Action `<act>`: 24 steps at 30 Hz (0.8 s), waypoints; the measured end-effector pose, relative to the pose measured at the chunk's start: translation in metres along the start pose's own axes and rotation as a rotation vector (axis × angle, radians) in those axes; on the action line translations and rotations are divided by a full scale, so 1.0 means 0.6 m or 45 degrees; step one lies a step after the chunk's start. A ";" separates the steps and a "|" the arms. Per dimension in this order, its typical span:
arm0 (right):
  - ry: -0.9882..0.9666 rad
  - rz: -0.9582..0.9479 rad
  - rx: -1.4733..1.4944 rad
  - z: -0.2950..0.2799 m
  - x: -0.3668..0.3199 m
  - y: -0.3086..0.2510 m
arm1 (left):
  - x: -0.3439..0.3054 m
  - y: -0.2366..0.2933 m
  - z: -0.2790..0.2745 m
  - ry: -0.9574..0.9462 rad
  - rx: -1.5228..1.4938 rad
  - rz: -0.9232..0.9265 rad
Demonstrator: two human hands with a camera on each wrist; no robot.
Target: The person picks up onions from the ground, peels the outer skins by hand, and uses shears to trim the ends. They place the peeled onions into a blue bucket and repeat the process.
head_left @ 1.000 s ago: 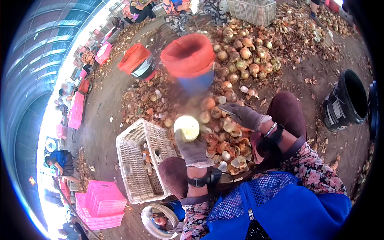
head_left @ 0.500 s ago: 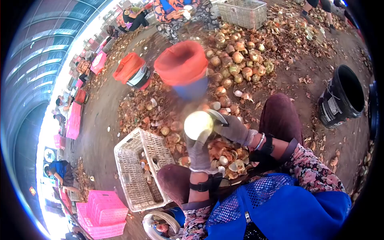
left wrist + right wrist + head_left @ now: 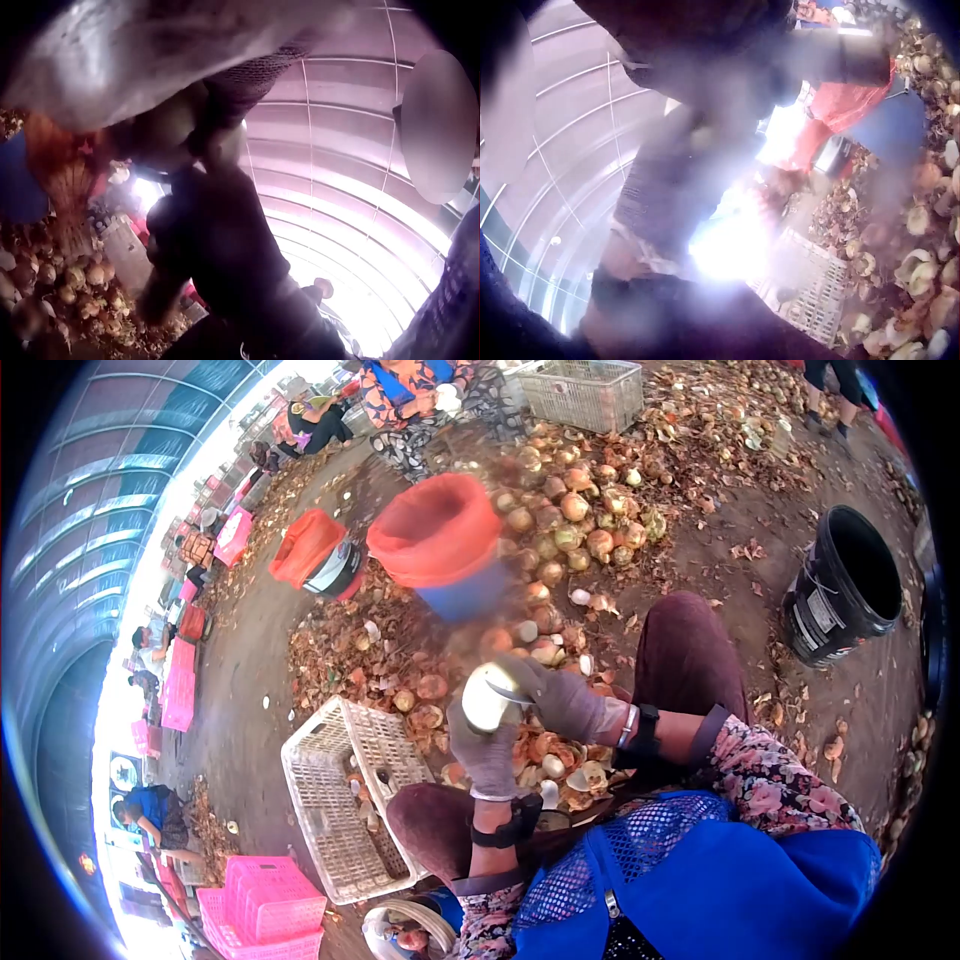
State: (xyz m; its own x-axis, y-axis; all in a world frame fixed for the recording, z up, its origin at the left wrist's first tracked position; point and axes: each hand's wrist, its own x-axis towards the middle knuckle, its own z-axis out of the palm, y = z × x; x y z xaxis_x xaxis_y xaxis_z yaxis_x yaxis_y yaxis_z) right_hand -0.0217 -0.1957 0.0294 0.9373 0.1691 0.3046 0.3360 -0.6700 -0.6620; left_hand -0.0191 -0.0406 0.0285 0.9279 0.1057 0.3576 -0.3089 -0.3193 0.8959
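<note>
The gloved left hand [image 3: 484, 755] and gloved right hand [image 3: 572, 702] grip close together, forearms [image 3: 684, 738] extended forward.

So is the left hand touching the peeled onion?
Touching: the head view shows the left hand holding the peeled onion, with no gap between them.

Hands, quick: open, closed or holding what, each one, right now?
Left hand: closed, holding a peeled onion.
Right hand: closed, holding a knife, blade at the onion.

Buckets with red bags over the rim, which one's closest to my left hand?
The blue bucket, beyond your left hand and the pale onion it holds. The other red-bagged bucket, black and white, stands farther off, to its left.
</note>
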 end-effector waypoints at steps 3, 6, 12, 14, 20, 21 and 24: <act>0.062 -0.063 0.042 0.015 0.008 0.018 | -0.008 -0.016 0.019 0.062 -0.048 0.048; 0.148 -0.213 0.145 0.065 0.018 0.064 | -0.007 -0.005 0.018 0.070 0.310 0.320; 0.122 -0.166 0.395 0.083 0.040 0.099 | -0.007 -0.001 0.019 0.003 0.160 0.253; -0.006 0.036 0.580 0.072 0.042 0.097 | -0.003 -0.021 0.011 -0.059 -0.136 0.107; -0.213 0.166 0.772 -0.009 0.033 0.051 | 0.010 -0.019 0.012 -0.030 -0.041 0.157; -0.173 0.090 0.759 -0.004 0.030 0.051 | 0.012 -0.018 0.010 0.010 0.211 0.245; -0.050 -0.140 0.747 0.006 0.022 0.042 | 0.015 -0.008 0.004 0.103 0.501 0.364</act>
State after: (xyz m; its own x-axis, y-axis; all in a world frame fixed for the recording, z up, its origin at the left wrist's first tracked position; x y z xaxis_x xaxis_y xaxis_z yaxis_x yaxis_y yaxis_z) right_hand -0.0008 -0.2079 0.0143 0.8933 0.2486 0.3746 0.4155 -0.1381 -0.8991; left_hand -0.0085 -0.0407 0.0269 0.7935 0.0300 0.6078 -0.4317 -0.6762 0.5970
